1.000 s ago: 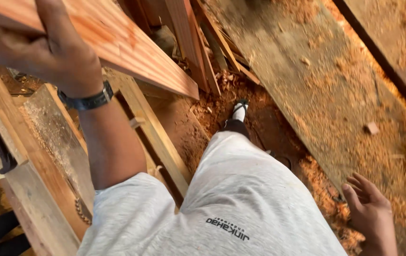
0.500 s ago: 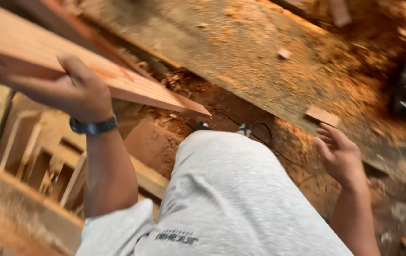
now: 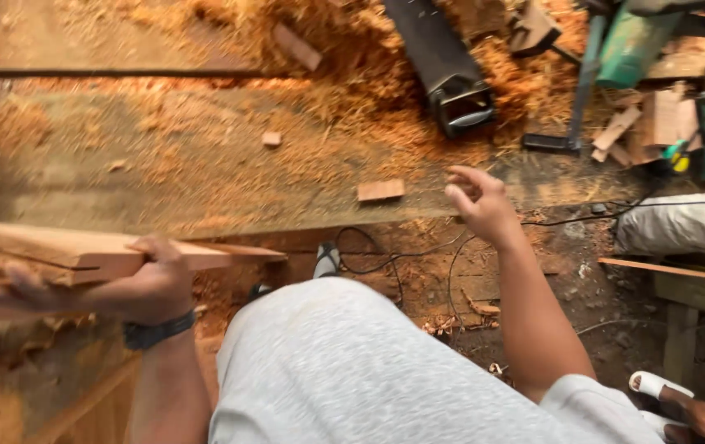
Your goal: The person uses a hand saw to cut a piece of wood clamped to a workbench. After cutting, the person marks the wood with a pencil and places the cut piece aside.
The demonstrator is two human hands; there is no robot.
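Left hand (image 3: 143,288) gripping reddish wooden planks (image 3: 81,255) held level at the side, right hand (image 3: 480,201) hanging free, fingers loosely curled, over sawdust-strewn floor (image 3: 163,156)

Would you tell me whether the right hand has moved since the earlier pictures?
Yes. The right hand has risen from low beside the hip to out in front, above the sawdust-strewn board.

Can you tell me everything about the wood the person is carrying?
The wooden boards are long, flat, reddish-brown planks, apparently two stacked together. They lie almost level on the left, reaching out of the picture, with a thin pointed end towards the middle. The left hand grips them, fingers over the top. Their surface looks rough and sawn.
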